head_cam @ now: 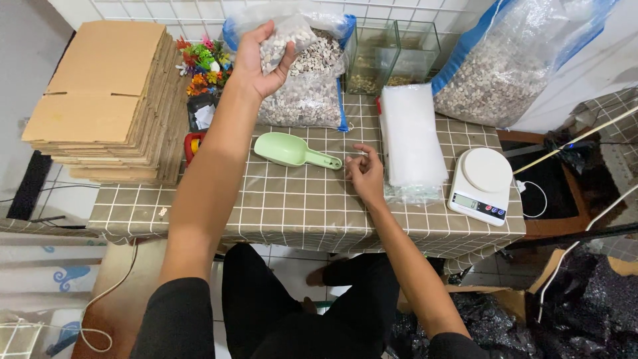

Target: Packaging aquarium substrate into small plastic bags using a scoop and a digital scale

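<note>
My left hand [258,61] is raised at the back of the table, gripping a small clear bag of gravel [284,38] above a large open sack of mixed pebbles [307,93]. My right hand [365,174] rests low on the checked tablecloth [279,206], fingers loosely curled and holding nothing, just right of a pale green plastic scoop [292,151] and touching the near edge of a stack of clear plastic bags [409,143].
A white digital kitchen scale [482,186] stands at the right. Flat cardboard boxes [109,100] are stacked on the left, colourful plastic plants [203,65] beside them. Two small glass tanks [389,56] and a second large gravel sack [505,66] stand at the back.
</note>
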